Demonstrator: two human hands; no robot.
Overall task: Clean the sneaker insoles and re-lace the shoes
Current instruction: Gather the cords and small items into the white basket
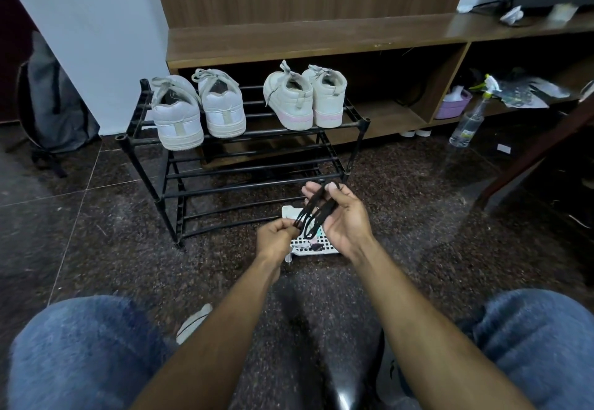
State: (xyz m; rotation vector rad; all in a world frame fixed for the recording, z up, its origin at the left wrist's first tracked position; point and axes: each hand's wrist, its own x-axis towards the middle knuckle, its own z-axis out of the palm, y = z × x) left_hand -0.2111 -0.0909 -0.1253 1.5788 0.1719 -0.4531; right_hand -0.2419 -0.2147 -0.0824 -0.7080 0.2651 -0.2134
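Left hand (277, 240): fingers curled, pinching one end of the black lace (316, 213) at its near-left end.
Right hand (337, 213): palm up, fingers partly curled, thumb pressing the lace loops against the fingers; it grips the far end of the lace.
Black lace: folded into several loops, stretched between the two hands, held above the white basket (316, 249).
White basket: perforated plastic, on the floor (96, 223) just near of the rack (244, 165), partly hidden by both hands; small items lie inside, too blurred to identify.
Rack: black, tubular, tiered, standing on the floor in front of the wooden cabinet (321, 36).
Left pair (196, 107): white sneakers on the top tier at the left, heels facing near, pale laces in place.
Right pair (305, 97): white sneakers with pink sole trim on the top tier at the right, heels facing near.
Spray bottle (471, 117): clear, upright on the floor at the right, beside the cabinet.
Purple tub (453, 105): on the lower cabinet shelf, far right.
Backpack (48, 104): grey, leaning at the far left.
Knees (80, 345): blue jeans, at the near edge, one on each side of the arms.
Near shoe (193, 323): pale toe on the floor between the knees, mostly hidden by the left forearm.
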